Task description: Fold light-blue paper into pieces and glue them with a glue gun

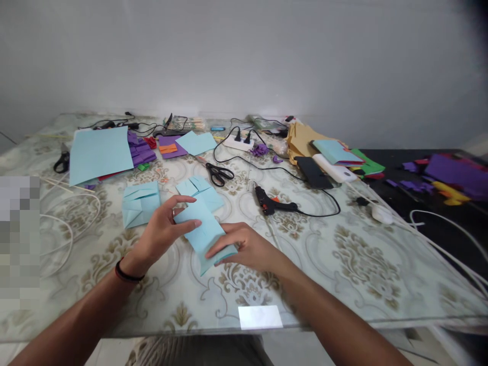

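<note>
Between my two hands is a folded light blue paper (pixel 203 223), held tilted above the patterned table cover. My left hand (pixel 163 223) grips its upper left edge, thumb on top of the sheet. Lower down, my right hand (pixel 244 244) pinches the bottom right part, with its fingers on the face and the thumb mostly hidden. A folded blue paper piece (pixel 141 203) with pleats lies left of my left hand. Another pleated blue piece (pixel 206 195) rests just behind the held paper, partly covered by it.
Black-handled scissors (pixel 219 174) and a black glue gun (pixel 272 201) lie beyond my hands. A white power strip (pixel 238 143) with cables sits farther back. Blue sheets (pixel 101 155) and purple paper strips (pixel 141 148) are at back left. A dark phone (pixel 313 172) lies at right.
</note>
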Demonstrator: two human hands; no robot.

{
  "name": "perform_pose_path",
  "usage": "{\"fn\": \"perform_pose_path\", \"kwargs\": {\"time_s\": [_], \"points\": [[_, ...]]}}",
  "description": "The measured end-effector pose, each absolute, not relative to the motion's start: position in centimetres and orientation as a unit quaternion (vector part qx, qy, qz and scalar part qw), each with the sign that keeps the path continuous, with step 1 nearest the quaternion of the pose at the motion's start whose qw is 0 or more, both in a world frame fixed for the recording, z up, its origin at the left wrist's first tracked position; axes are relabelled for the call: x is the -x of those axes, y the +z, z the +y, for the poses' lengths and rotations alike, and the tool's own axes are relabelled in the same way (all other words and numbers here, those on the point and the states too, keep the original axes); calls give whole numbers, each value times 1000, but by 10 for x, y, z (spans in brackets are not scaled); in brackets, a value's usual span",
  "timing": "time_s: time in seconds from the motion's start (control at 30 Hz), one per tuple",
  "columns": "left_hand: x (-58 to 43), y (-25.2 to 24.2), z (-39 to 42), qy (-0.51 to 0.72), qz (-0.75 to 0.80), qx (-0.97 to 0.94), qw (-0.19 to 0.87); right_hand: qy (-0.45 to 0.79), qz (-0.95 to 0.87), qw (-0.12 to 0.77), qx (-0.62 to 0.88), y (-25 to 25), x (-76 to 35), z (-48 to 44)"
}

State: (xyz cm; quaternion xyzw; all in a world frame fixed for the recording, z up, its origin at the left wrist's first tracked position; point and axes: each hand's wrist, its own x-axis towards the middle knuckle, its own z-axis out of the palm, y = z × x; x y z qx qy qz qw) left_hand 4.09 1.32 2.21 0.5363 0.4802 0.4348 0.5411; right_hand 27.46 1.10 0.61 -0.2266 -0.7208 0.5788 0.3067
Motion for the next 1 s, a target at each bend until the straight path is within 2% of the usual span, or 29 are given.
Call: {"fn": "perform_pose_path", "kwargs": {"time_s": [0.2,0.33,0.43,0.67,1.0], "points": [[-42,21,11,402,453,-535,589,666,-634,307,243,11,-274,12],[-39,18,9,367,445,-617,535,694,-587,303,288,9,-273,12],[-37,16,8,326,455,-673,483,686,-569,301,339,5,-272,11],[-42,17,7,293,474,-698,450,599,-633,312,379,2,-273,11],[-50,22,3,271,471,-689,480,585,-643,303,391,7,-270,7]]}}
